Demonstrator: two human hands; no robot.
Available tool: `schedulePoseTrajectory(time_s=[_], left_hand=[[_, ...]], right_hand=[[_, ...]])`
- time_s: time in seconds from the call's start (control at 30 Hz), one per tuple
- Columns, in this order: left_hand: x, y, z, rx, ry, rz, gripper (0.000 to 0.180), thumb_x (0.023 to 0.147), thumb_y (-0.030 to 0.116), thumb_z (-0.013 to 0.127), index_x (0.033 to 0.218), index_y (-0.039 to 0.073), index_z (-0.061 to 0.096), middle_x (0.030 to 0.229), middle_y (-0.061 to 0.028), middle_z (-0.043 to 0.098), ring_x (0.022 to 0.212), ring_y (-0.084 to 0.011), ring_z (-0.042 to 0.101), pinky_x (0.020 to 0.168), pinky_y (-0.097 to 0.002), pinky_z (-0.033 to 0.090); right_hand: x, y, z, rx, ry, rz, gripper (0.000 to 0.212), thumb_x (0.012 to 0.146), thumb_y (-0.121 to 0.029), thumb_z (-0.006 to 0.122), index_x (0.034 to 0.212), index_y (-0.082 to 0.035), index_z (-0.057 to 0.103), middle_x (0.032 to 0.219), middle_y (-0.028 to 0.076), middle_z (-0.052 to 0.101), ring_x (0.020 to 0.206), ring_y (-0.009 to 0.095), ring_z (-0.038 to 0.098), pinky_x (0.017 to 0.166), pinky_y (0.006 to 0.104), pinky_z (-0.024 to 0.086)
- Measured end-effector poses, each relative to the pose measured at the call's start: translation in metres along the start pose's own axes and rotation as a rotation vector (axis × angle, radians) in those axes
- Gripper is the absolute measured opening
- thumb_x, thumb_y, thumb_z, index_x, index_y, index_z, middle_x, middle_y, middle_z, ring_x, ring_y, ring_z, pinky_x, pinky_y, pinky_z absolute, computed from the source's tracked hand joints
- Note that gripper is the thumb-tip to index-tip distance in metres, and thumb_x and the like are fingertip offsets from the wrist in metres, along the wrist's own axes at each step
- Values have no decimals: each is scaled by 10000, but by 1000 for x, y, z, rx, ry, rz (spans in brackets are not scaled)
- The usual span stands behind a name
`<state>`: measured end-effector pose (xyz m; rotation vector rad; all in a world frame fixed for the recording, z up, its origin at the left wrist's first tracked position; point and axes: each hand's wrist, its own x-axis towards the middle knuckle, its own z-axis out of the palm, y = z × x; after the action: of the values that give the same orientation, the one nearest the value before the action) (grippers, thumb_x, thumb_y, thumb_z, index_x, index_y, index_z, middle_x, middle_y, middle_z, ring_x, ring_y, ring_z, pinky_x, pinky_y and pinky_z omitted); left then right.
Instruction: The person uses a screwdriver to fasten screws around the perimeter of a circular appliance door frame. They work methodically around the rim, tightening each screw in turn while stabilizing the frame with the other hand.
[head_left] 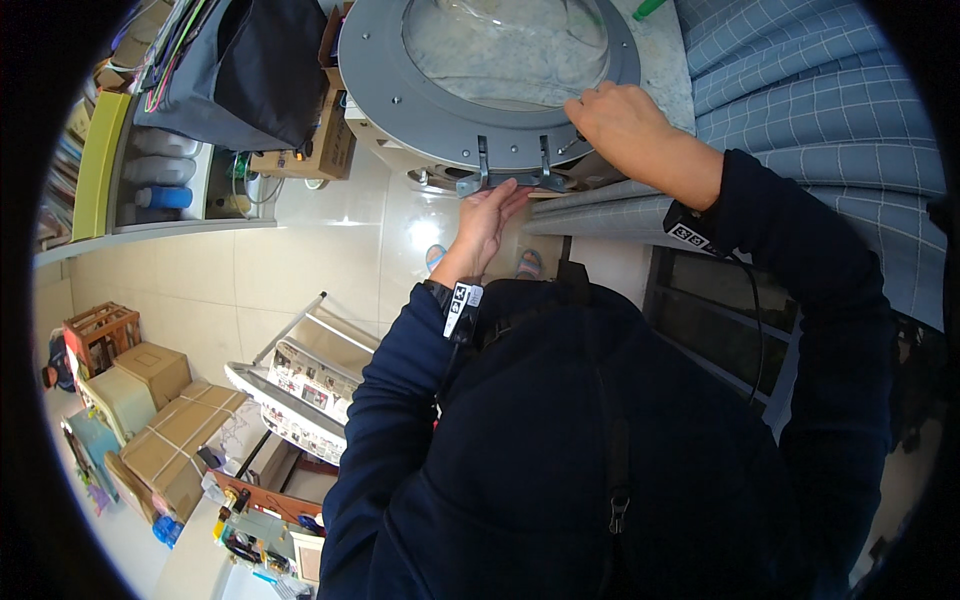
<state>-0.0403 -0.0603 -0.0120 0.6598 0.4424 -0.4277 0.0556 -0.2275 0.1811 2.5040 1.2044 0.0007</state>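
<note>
A round grey door ring (pixel 375 75) with a clear bowl-shaped glass (pixel 505 45), like a washing machine door, lies on a pale speckled surface in front of me. A metal hinge (pixel 515 182) with two arms sits at its near edge. My left hand (pixel 483 222) grips the hinge from below, with thumb and fingers against the metal. Over the ring's right near edge, my right hand (pixel 618 118) is closed, its fingers curled down. A thin dark metal piece shows just below those fingers. What the right hand holds is mostly hidden.
Blue checked curtains (pixel 800 110) hang close on the right. A dark fabric bin (pixel 265 75) and a cardboard box (pixel 325 140) stand left, beside a shelf with bottles (pixel 160 170). Behind on the left are a folding step ladder (pixel 300 385) and stacked boxes (pixel 185 440).
</note>
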Motion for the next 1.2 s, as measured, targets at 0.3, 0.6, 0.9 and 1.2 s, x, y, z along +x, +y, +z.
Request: schedulePoseTrajectory(time_s=[0.3, 0.6, 0.9, 1.2], left_hand=[[4, 9, -5, 64, -61, -6, 273, 910, 109, 614, 1077, -99, 554, 1082, -199, 624, 1046, -283, 617, 951, -355, 498], [7, 7, 3, -92, -121, -163, 278, 891, 153, 656, 1085, -29, 574, 1080, -146, 634, 1009, -248, 625, 900, -341, 519], [9, 4, 13, -173, -80, -136, 303, 846, 270, 720, 1058, 97, 591, 1043, -37, 630, 1008, -189, 580, 973, -378, 441], [14, -3, 23, -275, 2, -41, 367, 829, 287, 730, 1116, 145, 550, 1119, 0, 606, 1056, -164, 560, 1011, -374, 394]], right_hand=[[2, 3, -1, -41, 56, -78, 187, 725, -80, 637, 907, -55, 600, 801, 95, 629, 789, 280, 637, 617, 380, 515], [-6, 0, -9, 181, -102, 6, 171, 777, -65, 609, 946, -38, 591, 824, 124, 618, 765, 310, 652, 626, 397, 523], [-2, -1, -2, 46, -133, -29, 134, 739, -65, 619, 865, -22, 599, 835, 120, 609, 801, 286, 643, 651, 384, 531], [2, 0, -9, -64, -189, -207, 155, 703, -58, 676, 858, -49, 686, 890, 128, 669, 855, 301, 661, 712, 389, 537]])
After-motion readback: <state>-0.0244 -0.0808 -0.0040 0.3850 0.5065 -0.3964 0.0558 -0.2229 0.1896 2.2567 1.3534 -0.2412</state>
